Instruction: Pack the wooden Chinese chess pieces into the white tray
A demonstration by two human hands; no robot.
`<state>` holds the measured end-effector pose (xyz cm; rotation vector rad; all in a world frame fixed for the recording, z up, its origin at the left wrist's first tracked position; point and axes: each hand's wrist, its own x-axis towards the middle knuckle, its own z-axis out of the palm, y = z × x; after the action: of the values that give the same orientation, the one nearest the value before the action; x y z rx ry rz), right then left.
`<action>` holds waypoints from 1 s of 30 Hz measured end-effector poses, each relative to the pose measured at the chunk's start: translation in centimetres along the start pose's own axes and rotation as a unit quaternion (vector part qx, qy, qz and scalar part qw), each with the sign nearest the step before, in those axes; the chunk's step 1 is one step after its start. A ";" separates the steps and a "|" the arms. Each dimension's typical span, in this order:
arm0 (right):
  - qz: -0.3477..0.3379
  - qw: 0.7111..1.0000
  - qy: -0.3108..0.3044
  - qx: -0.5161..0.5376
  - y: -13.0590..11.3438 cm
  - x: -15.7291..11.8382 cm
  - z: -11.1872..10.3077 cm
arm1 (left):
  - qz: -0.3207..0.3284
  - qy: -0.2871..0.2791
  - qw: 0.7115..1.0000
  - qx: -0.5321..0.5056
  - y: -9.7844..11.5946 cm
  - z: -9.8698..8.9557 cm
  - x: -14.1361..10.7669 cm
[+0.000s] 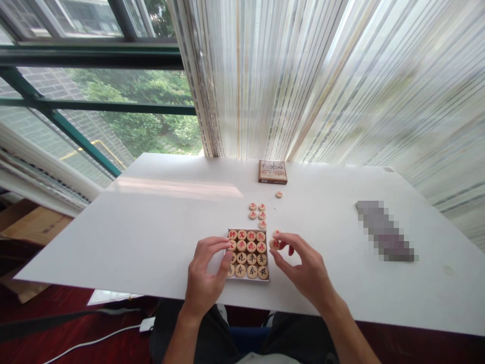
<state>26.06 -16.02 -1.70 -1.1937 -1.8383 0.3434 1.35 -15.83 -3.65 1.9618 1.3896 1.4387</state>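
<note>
An open box (269, 263) holds rows of round wooden pieces, red characters in the back rows and black ones in front. My left hand (208, 270) rests at the box's left edge, thumb and fingers apart, partly covering the leftmost pieces. Just right of the box, my right hand (303, 260) grips a red-marked piece (275, 244) between thumb and finger. Another red piece (277, 233) shows behind that one, near my fingertips. Several red pieces (262, 215) lie on the table behind the box, and a single piece (279, 194) sits farther back.
A printed flat box (273, 172) lies at the back of the white table (151, 227). A pixelated dark object (385, 231) is on the right. Striped curtains and a window stand behind the table. Cardboard boxes (38, 227) and a white cable (94, 344) are at the left.
</note>
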 end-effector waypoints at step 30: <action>-0.088 0.988 -0.041 0.117 -3.8 -0.7 5.3 | -0.080 -0.140 0.978 -0.130 0.1 -0.7 -0.7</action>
<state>19.72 -17.31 -2.67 -0.8629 -1.8988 0.4984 0.75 -16.70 -3.66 1.7612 1.1434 1.1545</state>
